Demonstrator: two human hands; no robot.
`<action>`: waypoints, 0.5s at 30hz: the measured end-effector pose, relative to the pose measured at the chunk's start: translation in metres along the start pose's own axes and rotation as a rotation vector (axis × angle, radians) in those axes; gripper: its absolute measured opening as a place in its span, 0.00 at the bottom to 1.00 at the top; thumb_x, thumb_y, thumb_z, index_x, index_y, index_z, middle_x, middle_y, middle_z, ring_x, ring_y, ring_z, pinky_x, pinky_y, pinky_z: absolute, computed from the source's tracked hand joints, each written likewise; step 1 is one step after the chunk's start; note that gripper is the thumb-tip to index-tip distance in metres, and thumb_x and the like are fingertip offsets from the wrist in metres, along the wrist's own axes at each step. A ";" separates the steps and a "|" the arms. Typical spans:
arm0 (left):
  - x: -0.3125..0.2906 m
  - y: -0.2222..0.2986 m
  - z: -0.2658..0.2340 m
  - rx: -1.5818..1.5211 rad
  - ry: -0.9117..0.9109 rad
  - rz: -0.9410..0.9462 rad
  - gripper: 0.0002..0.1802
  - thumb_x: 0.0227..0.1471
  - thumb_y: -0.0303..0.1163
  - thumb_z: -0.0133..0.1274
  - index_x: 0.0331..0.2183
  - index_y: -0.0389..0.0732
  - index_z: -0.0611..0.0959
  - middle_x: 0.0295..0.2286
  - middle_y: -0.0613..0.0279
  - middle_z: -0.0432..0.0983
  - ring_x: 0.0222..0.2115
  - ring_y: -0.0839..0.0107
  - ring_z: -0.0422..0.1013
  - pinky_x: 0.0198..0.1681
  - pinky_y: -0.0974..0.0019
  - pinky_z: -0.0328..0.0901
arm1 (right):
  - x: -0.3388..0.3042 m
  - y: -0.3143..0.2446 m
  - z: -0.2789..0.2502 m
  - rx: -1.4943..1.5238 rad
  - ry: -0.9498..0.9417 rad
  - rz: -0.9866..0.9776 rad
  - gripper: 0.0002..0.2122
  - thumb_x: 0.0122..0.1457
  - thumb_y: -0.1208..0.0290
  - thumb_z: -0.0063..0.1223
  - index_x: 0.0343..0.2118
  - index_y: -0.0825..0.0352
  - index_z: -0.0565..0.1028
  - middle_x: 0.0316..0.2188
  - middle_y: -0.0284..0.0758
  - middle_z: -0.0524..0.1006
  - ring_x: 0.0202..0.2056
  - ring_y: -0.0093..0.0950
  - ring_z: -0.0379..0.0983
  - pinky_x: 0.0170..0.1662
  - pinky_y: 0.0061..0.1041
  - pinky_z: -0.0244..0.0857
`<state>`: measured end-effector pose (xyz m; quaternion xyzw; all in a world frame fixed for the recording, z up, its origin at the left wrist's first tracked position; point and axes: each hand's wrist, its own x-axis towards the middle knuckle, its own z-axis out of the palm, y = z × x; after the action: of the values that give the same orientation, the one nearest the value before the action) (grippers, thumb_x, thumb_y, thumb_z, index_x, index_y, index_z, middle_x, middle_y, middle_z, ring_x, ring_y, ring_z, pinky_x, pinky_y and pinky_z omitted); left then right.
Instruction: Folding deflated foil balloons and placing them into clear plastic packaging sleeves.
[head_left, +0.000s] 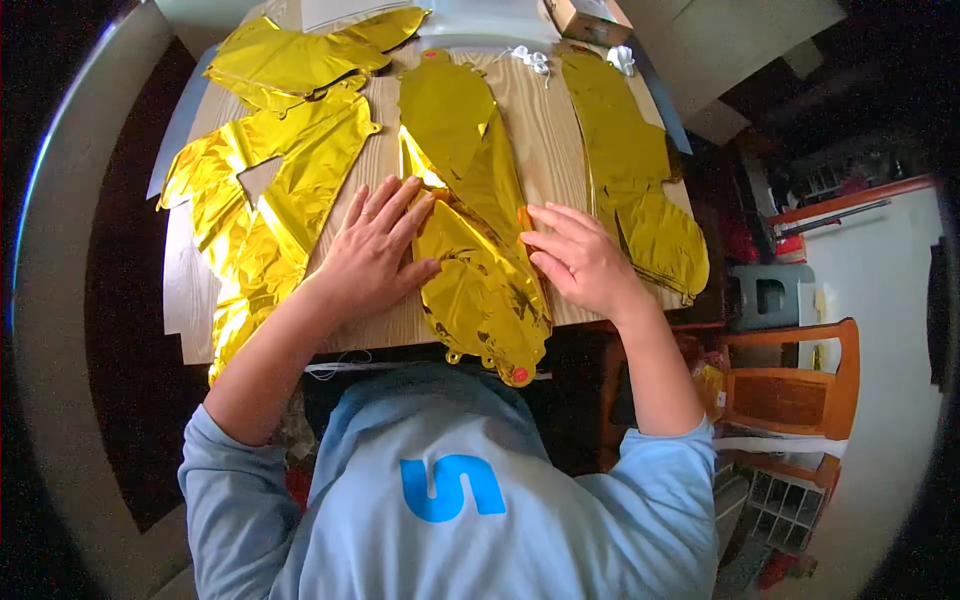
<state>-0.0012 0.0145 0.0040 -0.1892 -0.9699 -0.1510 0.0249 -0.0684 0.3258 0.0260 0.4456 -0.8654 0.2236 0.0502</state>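
A flat, uninflated gold foil balloon point(470, 170) lies lengthwise in front of me on the wooden tabletop, its near end reaching over the front edge. Small tabs and red round spots mark its two ends, and a crease runs along its middle. My left hand point(383, 238) rests on its left edge with fingers spread. On the opposite side, my right hand point(585, 258) touches the right edge with outstretched fingertips. Another flat gold foil balloon point(310, 190), wrinkled and with an angular opening, lies left of my left hand. A further one point(625, 150) lies beyond my right hand.
More gold foil point(290, 65) lies at the far left of the table point(545, 120). White string bundles point(530, 60) and a cardboard box point(590, 20) sit at the far side. To the right stand a wooden chair point(780, 395) and a grey plastic stool point(770, 295).
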 end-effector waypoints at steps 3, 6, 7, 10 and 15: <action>-0.001 0.001 0.001 0.022 0.019 0.006 0.43 0.56 0.55 0.52 0.65 0.43 0.62 0.66 0.51 0.51 0.68 0.50 0.44 0.70 0.43 0.37 | 0.001 -0.003 -0.001 -0.008 0.020 0.011 0.13 0.57 0.69 0.59 0.45 0.63 0.81 0.54 0.42 0.75 0.57 0.44 0.68 0.61 0.39 0.62; 0.000 0.003 -0.003 -0.004 -0.006 0.004 0.44 0.56 0.56 0.52 0.66 0.44 0.60 0.67 0.52 0.49 0.69 0.49 0.42 0.70 0.41 0.35 | 0.000 -0.008 0.003 -0.058 0.008 -0.025 0.14 0.58 0.67 0.58 0.47 0.62 0.80 0.56 0.40 0.74 0.59 0.43 0.66 0.61 0.40 0.61; 0.000 0.003 -0.005 -0.022 -0.025 0.000 0.45 0.56 0.55 0.53 0.67 0.44 0.59 0.68 0.52 0.48 0.69 0.48 0.41 0.70 0.40 0.35 | -0.001 -0.007 0.004 -0.072 -0.005 -0.033 0.14 0.58 0.67 0.58 0.48 0.61 0.80 0.56 0.40 0.73 0.59 0.42 0.66 0.62 0.40 0.61; 0.000 -0.002 0.000 -0.012 -0.032 0.001 0.46 0.56 0.56 0.53 0.67 0.44 0.58 0.68 0.52 0.47 0.69 0.49 0.41 0.70 0.40 0.34 | -0.005 -0.001 0.004 -0.107 -0.039 -0.036 0.15 0.59 0.66 0.58 0.50 0.60 0.80 0.58 0.39 0.73 0.60 0.42 0.65 0.62 0.40 0.60; -0.002 -0.002 -0.001 -0.010 -0.030 0.009 0.47 0.56 0.57 0.53 0.67 0.44 0.58 0.68 0.53 0.47 0.69 0.50 0.40 0.70 0.41 0.33 | -0.012 0.005 0.000 -0.077 -0.055 -0.003 0.15 0.59 0.67 0.58 0.50 0.60 0.80 0.59 0.39 0.72 0.60 0.42 0.66 0.63 0.40 0.59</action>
<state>-0.0001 0.0120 0.0043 -0.1959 -0.9686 -0.1528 0.0099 -0.0653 0.3368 0.0211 0.4505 -0.8738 0.1777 0.0440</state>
